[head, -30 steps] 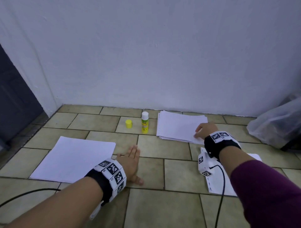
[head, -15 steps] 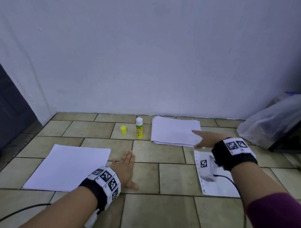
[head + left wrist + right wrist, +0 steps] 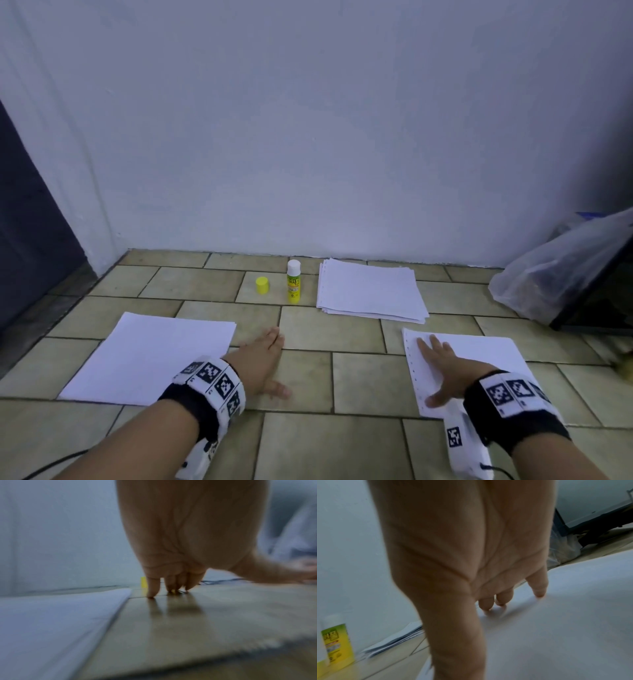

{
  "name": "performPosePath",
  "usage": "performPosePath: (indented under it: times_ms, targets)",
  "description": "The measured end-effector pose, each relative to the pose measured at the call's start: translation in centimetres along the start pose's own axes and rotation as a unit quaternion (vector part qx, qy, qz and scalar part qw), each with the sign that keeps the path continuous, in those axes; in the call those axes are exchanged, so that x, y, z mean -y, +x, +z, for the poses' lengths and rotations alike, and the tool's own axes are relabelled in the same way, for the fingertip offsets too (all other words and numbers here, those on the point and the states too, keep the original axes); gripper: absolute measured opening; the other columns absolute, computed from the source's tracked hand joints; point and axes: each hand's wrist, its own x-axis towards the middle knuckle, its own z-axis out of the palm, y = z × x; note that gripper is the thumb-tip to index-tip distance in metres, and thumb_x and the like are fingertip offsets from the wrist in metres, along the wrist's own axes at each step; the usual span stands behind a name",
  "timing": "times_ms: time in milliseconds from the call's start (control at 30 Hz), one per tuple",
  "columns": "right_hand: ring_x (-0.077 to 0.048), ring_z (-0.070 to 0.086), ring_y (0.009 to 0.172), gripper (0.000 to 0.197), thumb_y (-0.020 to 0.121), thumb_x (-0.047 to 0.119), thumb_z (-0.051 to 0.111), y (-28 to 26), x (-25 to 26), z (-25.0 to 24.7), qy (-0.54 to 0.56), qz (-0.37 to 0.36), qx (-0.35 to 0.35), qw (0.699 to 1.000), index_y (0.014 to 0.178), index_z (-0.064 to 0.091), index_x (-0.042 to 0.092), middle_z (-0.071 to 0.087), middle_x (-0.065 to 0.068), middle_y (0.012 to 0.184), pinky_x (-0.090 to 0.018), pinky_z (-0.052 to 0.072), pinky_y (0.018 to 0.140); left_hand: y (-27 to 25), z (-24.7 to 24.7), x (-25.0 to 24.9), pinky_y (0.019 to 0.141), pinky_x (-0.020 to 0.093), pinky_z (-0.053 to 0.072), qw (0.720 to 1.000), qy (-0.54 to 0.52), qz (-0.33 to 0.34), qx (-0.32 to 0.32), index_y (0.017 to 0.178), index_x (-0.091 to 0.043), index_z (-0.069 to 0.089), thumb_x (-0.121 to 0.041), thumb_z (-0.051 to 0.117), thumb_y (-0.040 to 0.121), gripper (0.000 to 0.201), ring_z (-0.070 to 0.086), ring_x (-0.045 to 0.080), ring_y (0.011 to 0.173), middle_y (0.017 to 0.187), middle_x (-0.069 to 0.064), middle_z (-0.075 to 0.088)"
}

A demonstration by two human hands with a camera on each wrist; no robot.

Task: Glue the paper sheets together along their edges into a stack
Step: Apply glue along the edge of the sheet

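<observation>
Landmark = glue stick (image 3: 293,281), standing upright on the tiled floor (image 3: 363,383) close to the wall (image 3: 342,137), white top uncovered.

Nearest the camera: both forearms with black-and-white marker wristbands.

Left hand (image 3: 262,361) flat on bare floor, nearer the camera than the glue stick and slightly left of it; fingers straight and together, thumb spread out, holding nothing. In the left wrist view its fingertips (image 3: 151,595) touch the tile just beside the edge of the left sheet (image 3: 51,622).

That left sheet (image 3: 150,356) lies flat, nearer than the glue stick and well to its left, apart from the other paper.

Right hand (image 3: 442,370) nearer than the glue stick and to its right, palm down, fingers straight and slightly spread, resting on the perforated sheet (image 3: 479,356). The hand is near that sheet's left, hole-punched edge. Right wrist view: fingertips (image 3: 539,593) touch the paper, nothing gripped.

Farther back: paper stack (image 3: 371,291) just right of the glue stick, sheets slightly fanned at the near edge. Yellow cap (image 3: 262,285) just left of the glue stick, apart from it.

Far right of the glue stick: clear plastic bag (image 3: 555,274) against a dark object, contents unclear.
</observation>
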Motion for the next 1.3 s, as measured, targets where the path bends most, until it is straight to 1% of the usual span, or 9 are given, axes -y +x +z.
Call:
performPosePath:
  times_ms: [100, 233, 367, 533, 700, 900, 1067, 1200, 1300]
  targets:
    - [-0.025, -0.017, 0.146, 0.115, 0.083, 0.038, 0.069, 0.0, 0.0, 0.1, -0.001, -0.004, -0.004, 1.000, 0.148, -0.022, 0.014, -0.027, -0.007, 0.155, -0.043, 0.010, 0.118, -1.4, -2.1, 1.4, 0.118, 0.031, 0.019, 0.991, -0.124, -0.034, -0.026, 0.143, -0.014, 0.039, -0.038, 0.060, 0.093, 0.059, 0.039, 0.015, 0.138, 0.159, 0.006, 0.022]
    - [-0.025, -0.016, 0.146, 0.114, 0.084, 0.038, 0.069, -0.1, 0.0, 0.2, 0.003, -0.003, -0.008, 1.000, 0.148, -0.022, 0.015, -0.026, -0.007, 0.156, -0.042, 0.010, 0.118, -2.5, -2.7, 4.9, 0.112, 0.034, 0.026, 0.984, 0.038, -0.167, -0.040, 0.144, -0.008, 0.030, -0.046, 0.066, 0.086, 0.078, 0.032, 0.026, 0.139, 0.149, 0.010, 0.033]
    - [-0.024, -0.014, 0.146, 0.113, 0.084, 0.039, 0.069, -0.3, 0.1, 0.3, 0.008, 0.001, -0.023, 1.000, 0.149, -0.021, 0.016, -0.024, -0.006, 0.157, -0.042, 0.012, 0.118, -2.2, 0.2, 8.5, 0.086, 0.019, 0.043, 0.971, 0.098, -0.217, 0.028, 0.131, -0.017, 0.049, -0.057, 0.071, 0.073, 0.074, 0.057, 0.004, 0.106, 0.124, -0.009, 0.059]
    - [-0.024, -0.006, 0.148, 0.115, 0.081, 0.036, 0.073, -0.6, 0.1, 0.4, 0.055, 0.004, -0.047, 0.997, 0.150, -0.017, 0.012, -0.015, -0.005, 0.159, -0.041, 0.015, 0.117, -3.1, -1.1, 7.9, 0.091, 0.026, 0.046, 0.972, 0.121, -0.202, -0.009, 0.116, -0.021, 0.055, -0.054, 0.072, 0.072, 0.058, 0.058, 0.014, 0.107, 0.115, -0.005, 0.061]
    - [-0.018, 0.045, 0.113, 0.092, 0.071, 0.031, 0.082, -0.4, 0.0, 0.4, 0.109, 0.013, -0.091, 0.990, 0.136, 0.018, 0.019, 0.036, -0.002, 0.134, -0.029, 0.042, 0.097, -3.3, -3.1, 5.2, 0.092, 0.024, 0.046, 0.982, 0.098, -0.163, -0.017, 0.138, -0.007, 0.042, -0.028, 0.059, 0.092, 0.054, 0.059, 0.017, 0.110, 0.126, 0.006, 0.059]
    - [-0.022, 0.030, 0.126, 0.082, 0.064, 0.040, 0.084, -0.8, 0.1, 0.0, 0.061, 0.019, -0.103, 0.993, 0.125, 0.029, 0.029, 0.029, -0.002, 0.141, -0.033, 0.038, 0.101, -1.1, -3.0, -3.1, 0.086, 0.032, 0.047, 0.995, 0.028, -0.020, -0.089, 0.154, -0.022, -0.005, -0.011, 0.056, 0.091, 0.089, 0.061, 0.026, 0.104, 0.114, 0.013, 0.064]
    - [-0.022, 0.030, 0.128, 0.090, 0.065, 0.045, 0.082, -1.1, 0.4, 0.0, 0.021, 0.034, -0.118, 0.992, 0.136, 0.029, 0.031, 0.031, -0.004, 0.135, -0.036, 0.040, 0.101, 0.3, -1.2, -8.1, 0.094, 0.035, 0.043, 0.997, 0.014, -0.032, -0.067, 0.135, -0.007, 0.040, -0.038, 0.059, 0.093, 0.056, 0.051, 0.026, 0.118, 0.131, 0.009, 0.051]
    - [-0.017, 0.049, 0.112, 0.090, 0.069, 0.037, 0.081, -1.2, 0.3, 0.1, 0.058, 0.021, -0.095, 0.994, 0.139, 0.025, 0.027, 0.041, -0.003, 0.127, -0.026, 0.042, 0.091, 0.9, -1.1, -8.3, 0.098, 0.038, 0.039, 0.998, -0.005, -0.027, -0.061, 0.131, -0.006, 0.039, -0.063, 0.050, 0.088, 0.072, 0.037, 0.027, 0.126, 0.132, 0.009, 0.046]
    - [-0.013, 0.049, 0.090, 0.077, 0.069, 0.036, 0.081, -1.4, 0.3, 0.0, 0.053, 0.018, -0.104, 0.993, 0.126, 0.029, 0.027, 0.045, 0.002, 0.107, -0.021, 0.042, 0.073, 1.1, -1.0, -7.5, 0.097, 0.037, 0.039, 0.998, -0.032, -0.024, -0.056, 0.128, -0.005, 0.040, -0.047, 0.047, 0.096, 0.053, 0.033, 0.027, 0.127, 0.129, 0.010, 0.048]
